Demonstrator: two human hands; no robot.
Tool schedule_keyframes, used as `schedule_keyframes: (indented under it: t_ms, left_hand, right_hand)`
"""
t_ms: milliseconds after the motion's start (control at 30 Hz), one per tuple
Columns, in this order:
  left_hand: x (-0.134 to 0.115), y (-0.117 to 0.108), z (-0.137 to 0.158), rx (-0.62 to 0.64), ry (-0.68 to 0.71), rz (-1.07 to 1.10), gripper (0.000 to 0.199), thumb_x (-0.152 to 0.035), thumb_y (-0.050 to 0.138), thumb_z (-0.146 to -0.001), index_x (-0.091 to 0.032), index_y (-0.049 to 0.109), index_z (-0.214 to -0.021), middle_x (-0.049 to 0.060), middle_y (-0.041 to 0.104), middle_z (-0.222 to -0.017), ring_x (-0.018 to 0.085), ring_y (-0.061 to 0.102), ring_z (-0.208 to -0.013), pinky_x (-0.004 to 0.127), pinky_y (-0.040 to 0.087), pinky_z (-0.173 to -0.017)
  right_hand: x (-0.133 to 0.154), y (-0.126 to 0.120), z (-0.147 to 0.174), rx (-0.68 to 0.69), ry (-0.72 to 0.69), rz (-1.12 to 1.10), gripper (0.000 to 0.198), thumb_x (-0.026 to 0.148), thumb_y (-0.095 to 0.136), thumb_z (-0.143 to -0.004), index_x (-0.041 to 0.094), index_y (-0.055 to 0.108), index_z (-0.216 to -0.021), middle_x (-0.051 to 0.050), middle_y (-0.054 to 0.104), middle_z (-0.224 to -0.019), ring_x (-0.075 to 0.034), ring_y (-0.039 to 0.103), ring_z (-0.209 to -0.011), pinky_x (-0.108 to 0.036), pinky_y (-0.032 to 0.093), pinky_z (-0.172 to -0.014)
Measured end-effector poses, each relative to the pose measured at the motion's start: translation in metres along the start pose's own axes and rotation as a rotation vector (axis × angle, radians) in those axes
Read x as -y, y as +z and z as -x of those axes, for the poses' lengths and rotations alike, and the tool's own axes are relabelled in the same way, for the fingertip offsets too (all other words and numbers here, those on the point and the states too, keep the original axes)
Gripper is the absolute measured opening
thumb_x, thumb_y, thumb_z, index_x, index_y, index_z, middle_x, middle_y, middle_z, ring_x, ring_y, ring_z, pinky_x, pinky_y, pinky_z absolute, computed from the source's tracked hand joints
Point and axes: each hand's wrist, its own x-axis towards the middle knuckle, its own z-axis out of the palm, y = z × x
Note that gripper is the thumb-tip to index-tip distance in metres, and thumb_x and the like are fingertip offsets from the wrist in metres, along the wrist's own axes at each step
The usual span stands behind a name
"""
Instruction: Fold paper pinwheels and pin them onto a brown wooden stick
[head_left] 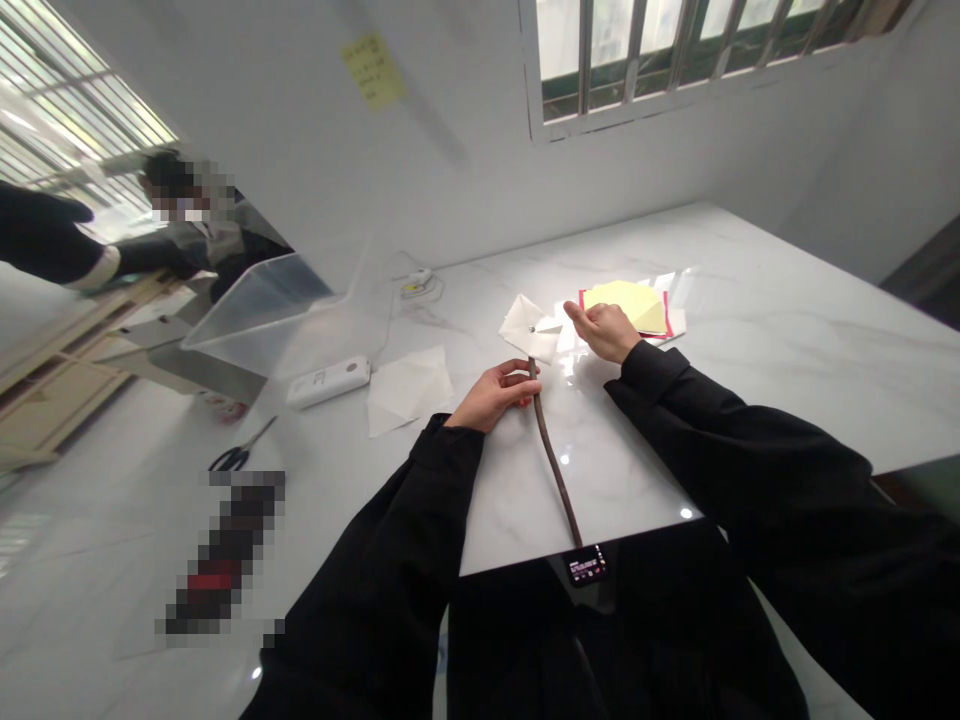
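A white paper pinwheel (517,322) with a small pin at its centre sits at the top end of a thin brown stick (553,455). The stick runs down over the marble-look tabletop toward the front edge. Just below the paper, my left hand (491,395) has thumb and fingers closed round the stick. My right hand (606,332) is to the right of the pinwheel, apart from the stick, its visible fingers stretched out to the left. Whether its fingertips touch the paper is hard to tell. Behind that hand lies a stack of yellow paper (622,300).
White paper sheets (409,390) lie left of my left hand, beside a white power strip (330,382). Farther left are scissors (234,457) and a pixelated dark object (225,555). A clear plastic bin (262,310) stands behind, with another person (225,235) beyond it.
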Motion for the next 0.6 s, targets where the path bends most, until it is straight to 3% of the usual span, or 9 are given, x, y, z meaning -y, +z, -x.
schedule_keyframes:
  t_ms: [200, 367, 433, 500, 600]
  left_hand:
    - [-0.001, 0.001, 0.0, -0.037, -0.009, 0.023, 0.044, -0.036, 0.093, -0.068, -0.018, 0.072, -0.102, 0.002, 0.066, -0.079, 0.012, 0.055, -0.066, 0.027, 0.04, -0.064]
    - [-0.002, 0.003, 0.0, -0.073, -0.003, 0.052, 0.047, -0.038, 0.094, -0.065, -0.018, 0.071, -0.1, 0.001, 0.065, -0.079, 0.011, 0.055, -0.066, 0.026, 0.04, -0.064]
    - [-0.003, 0.004, 0.001, -0.097, -0.005, 0.072, 0.049, -0.038, 0.095, -0.063, -0.018, 0.07, -0.099, 0.0, 0.065, -0.077, 0.01, 0.054, -0.065, 0.025, 0.04, -0.064]
    - [-0.003, 0.004, 0.001, -0.13, -0.005, 0.098, 0.051, -0.038, 0.096, -0.062, -0.017, 0.068, -0.099, -0.001, 0.064, -0.076, 0.009, 0.054, -0.064, 0.024, 0.041, -0.065]
    - [-0.003, 0.004, 0.001, -0.162, -0.009, 0.12, 0.053, -0.038, 0.097, -0.06, -0.017, 0.068, -0.1, -0.001, 0.065, -0.077, 0.008, 0.055, -0.064, 0.024, 0.041, -0.065]
  right_hand:
    - [0.003, -0.002, 0.002, -0.011, -0.043, -0.015, 0.092, 0.084, 0.019, -0.097, 0.019, 0.072, -0.062, -0.01, 0.066, -0.061, -0.023, 0.065, -0.069, -0.034, 0.041, -0.075]
    - [0.012, -0.005, 0.007, -0.017, -0.088, -0.092, 0.085, 0.081, 0.024, -0.099, 0.017, 0.081, -0.101, -0.007, 0.071, -0.072, -0.022, 0.067, -0.074, -0.031, 0.042, -0.074]
    - [0.016, -0.006, 0.008, 0.095, -0.077, -0.156, 0.087, 0.08, 0.024, -0.1, 0.016, 0.081, -0.095, -0.005, 0.069, -0.064, -0.02, 0.066, -0.067, -0.03, 0.043, -0.074]
    - [0.018, -0.006, 0.008, 0.194, -0.051, -0.174, 0.091, 0.081, 0.022, -0.1, 0.015, 0.079, -0.073, -0.006, 0.065, -0.057, -0.018, 0.064, -0.061, -0.029, 0.044, -0.074]
    - [0.018, -0.005, 0.008, 0.159, -0.022, -0.121, 0.09, 0.08, 0.025, -0.1, 0.016, 0.077, -0.063, -0.007, 0.065, -0.057, -0.018, 0.064, -0.061, -0.029, 0.044, -0.073]
